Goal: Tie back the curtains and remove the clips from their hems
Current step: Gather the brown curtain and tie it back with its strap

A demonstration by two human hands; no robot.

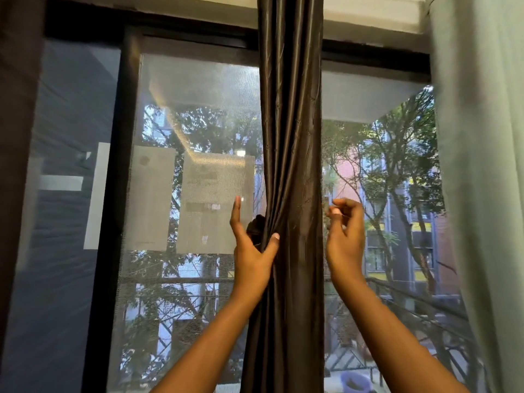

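Dark brown curtain (292, 165) hangs bunched into a narrow vertical column at centre frame, in front of the window's mesh screen (198, 137). Left hand (252, 251) is on the curtain's left edge: thumb pressed onto the front folds, index finger straight and pointing up, clear of the fabric. The other fingers go behind the bunch, so that grip looks like a thumb-against-fingers pinch on the gathered cloth. A dark lump (256, 226) sits just beside the thumb, at the left edge of the folds; could be a tie-back or a fabric fold, view too poor to say. Right hand (344, 231) is just right of the curtain, apart from it, fingers curled in with thumb and fingertips close together; something small may be between them, cannot tell. Pale green curtain (482, 180) hangs loose along the right side of frame. Dark window frame (113, 194) stands upright at left, with another dark drape (14, 137) at the far left edge. Beyond the screen: trees, buildings, a railing.
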